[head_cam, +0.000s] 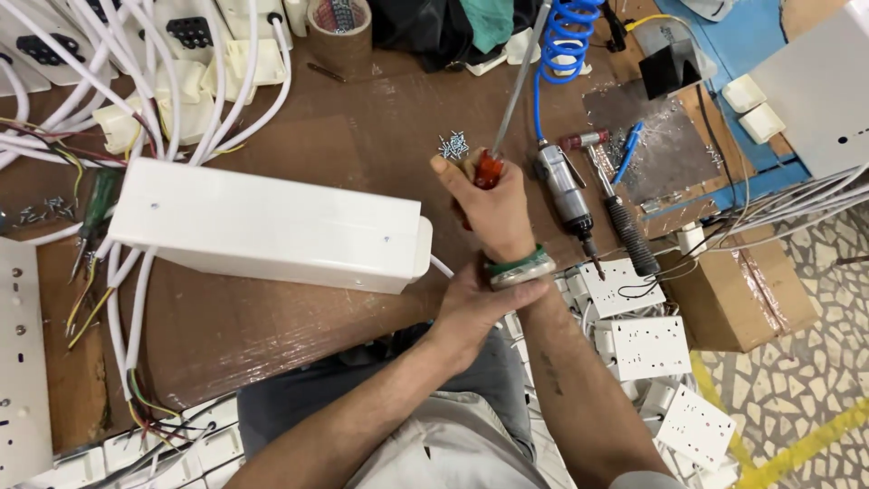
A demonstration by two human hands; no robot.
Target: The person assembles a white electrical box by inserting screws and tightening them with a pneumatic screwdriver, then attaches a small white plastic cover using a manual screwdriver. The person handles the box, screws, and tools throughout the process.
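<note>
Right hand [496,213]: grip closed around the red handle of a screwdriver [507,118], shaft pointing toward the far edge of the bench [362,136].
Left hand [471,303]: grip wrapped on the right wrist, at the bench's near edge.
White enclosure [272,226]: lies mid-bench, just left of both hands.
Risk, slip: the raised tip may swing into the loose screws [453,144] and scatter them.
Risk, snag: white cables [127,290] under the enclosure may drag it.

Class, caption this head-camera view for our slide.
Right hand grips a red-handled screwdriver beside a white plastic casing; left hand clasps the wrist.
</note>
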